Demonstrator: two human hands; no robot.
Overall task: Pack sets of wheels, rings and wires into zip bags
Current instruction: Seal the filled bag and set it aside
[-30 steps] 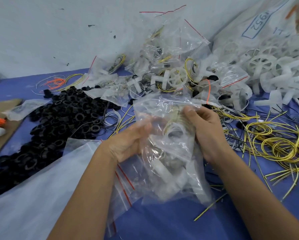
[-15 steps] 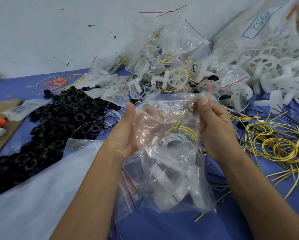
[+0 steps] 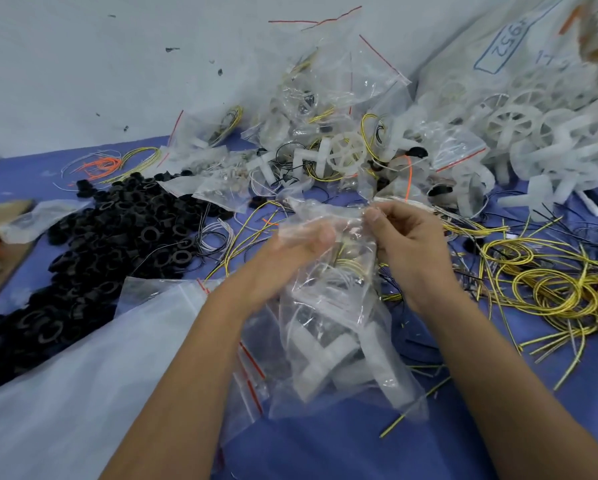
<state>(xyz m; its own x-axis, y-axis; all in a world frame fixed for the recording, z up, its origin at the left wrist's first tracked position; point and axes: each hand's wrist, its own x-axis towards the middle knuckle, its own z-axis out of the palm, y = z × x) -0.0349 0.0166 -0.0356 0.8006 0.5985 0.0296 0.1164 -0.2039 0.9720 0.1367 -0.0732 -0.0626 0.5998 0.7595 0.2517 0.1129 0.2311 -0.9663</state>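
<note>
I hold a clear zip bag (image 3: 339, 327) upright over the blue table. White wheel parts sit in its bottom and yellow wire coils near its top. My left hand (image 3: 283, 261) grips the bag's upper left, partly behind the plastic. At the bag's top right edge, my right hand (image 3: 408, 247) pinches the plastic between thumb and fingers. A heap of black rings (image 3: 100, 251) lies to the left, loose yellow wires (image 3: 550, 282) to the right, and white wheels (image 3: 533, 133) at the back right.
Filled zip bags (image 3: 318, 109) are piled against the wall at the back. Flat unused bags with red strips (image 3: 249, 372) lie under my left forearm beside a large white plastic sheet (image 3: 83, 375). Orange wires (image 3: 100, 166) lie at the back left, cardboard (image 3: 3, 251) at the left edge.
My hands have come closer together at the bag's top. The left hand dropped and slid right along the mouth, and the right hand now pinches the upper edge instead of holding it spread.
</note>
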